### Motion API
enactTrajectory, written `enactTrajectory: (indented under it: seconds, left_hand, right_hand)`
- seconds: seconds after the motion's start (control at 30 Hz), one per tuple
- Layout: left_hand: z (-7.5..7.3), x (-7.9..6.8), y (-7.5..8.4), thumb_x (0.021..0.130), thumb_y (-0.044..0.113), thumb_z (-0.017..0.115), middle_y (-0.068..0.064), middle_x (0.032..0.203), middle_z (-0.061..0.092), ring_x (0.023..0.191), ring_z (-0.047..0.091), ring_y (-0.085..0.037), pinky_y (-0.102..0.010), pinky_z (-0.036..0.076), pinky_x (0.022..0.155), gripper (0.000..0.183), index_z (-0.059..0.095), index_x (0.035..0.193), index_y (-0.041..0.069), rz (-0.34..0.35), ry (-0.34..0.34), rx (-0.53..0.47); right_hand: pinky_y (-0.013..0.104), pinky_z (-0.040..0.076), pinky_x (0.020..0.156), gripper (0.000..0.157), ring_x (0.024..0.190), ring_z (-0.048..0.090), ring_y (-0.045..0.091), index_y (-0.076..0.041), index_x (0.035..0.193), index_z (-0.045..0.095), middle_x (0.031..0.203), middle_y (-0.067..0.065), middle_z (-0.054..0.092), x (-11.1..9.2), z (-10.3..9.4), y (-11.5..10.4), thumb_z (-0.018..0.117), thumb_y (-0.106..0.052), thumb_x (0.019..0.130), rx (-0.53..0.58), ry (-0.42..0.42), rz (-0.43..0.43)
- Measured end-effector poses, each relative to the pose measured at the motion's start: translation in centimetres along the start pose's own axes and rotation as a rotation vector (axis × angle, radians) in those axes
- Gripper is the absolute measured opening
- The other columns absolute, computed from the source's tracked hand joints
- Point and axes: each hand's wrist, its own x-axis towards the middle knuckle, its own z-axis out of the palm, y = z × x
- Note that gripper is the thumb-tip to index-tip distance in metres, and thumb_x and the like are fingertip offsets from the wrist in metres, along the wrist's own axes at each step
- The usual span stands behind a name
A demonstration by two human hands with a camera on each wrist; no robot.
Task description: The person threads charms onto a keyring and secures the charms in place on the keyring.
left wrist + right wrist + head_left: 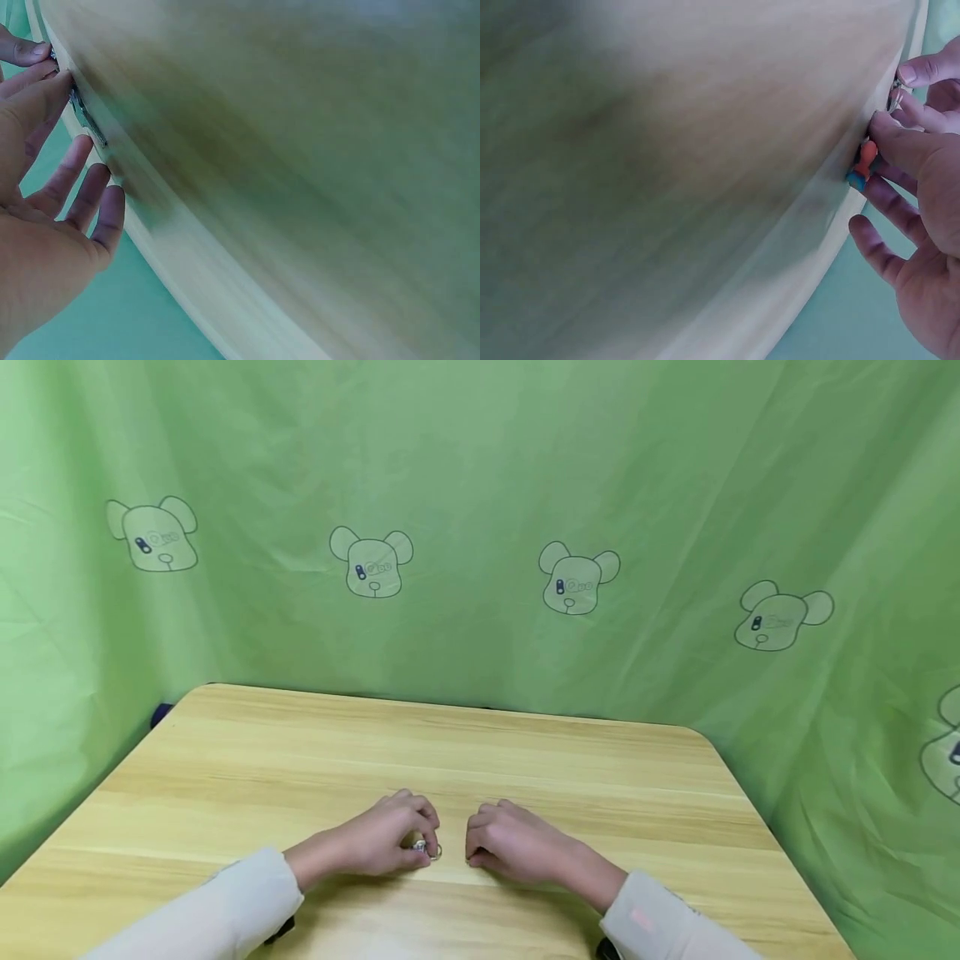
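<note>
Both hands (386,837) (517,843) pinching — near each other, apart.

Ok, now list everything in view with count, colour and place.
Table: one, light wood, across foreground
Cloth backdrop: one, green, behind table
Bear-head drawings: five, dark outlines, on backdrop
Unclear object: one, dark purplish, beyond table's left edge
Ring: one, pale, at left hand
Metallic piece: one, silvery, at left hand
Small piece: one, orange and blue, at right hand
Wrist-worn pieces: two, black, by cuffs
Sleeves: two, off-white, on forearms
Left hand: one, bare, over table
Right hand: one, bare, over table
</note>
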Motion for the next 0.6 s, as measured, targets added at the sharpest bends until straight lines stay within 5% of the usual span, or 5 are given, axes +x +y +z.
enactTrajectory:
  seconds: [0.4,0.6]
  left_hand:
    - [0.05,0.44,0.12,0.093,0.024,0.076,0.006,0.12,0.064,0.109,0.051,-0.012,-0.045,0.044,0.098,0.007,0.074,0.086,0.027,-0.036,-0.011,0.001]
    - [-0.12,0.44,0.13,0.094,0.024,0.076,0.006,0.118,0.064,0.108,0.051,-0.011,-0.044,0.044,0.098,0.01,0.073,0.085,0.027,-0.048,-0.019,-0.009]
  right_hand:
    - [0.021,0.036,0.071,0.006,0.082,0.046,0.006,-0.022,0.096,0.067,0.089,-0.014,0.058,0.34,0.12,-0.49,0.068,-0.026,0.1,-0.216,-0.061,0.005]
    - [0.024,0.036,0.072,0.007,0.081,0.041,0.01,-0.017,0.098,0.064,0.087,-0.01,0.053,0.36,0.27,-0.46,0.062,-0.023,0.103,-0.233,-0.083,0.005]
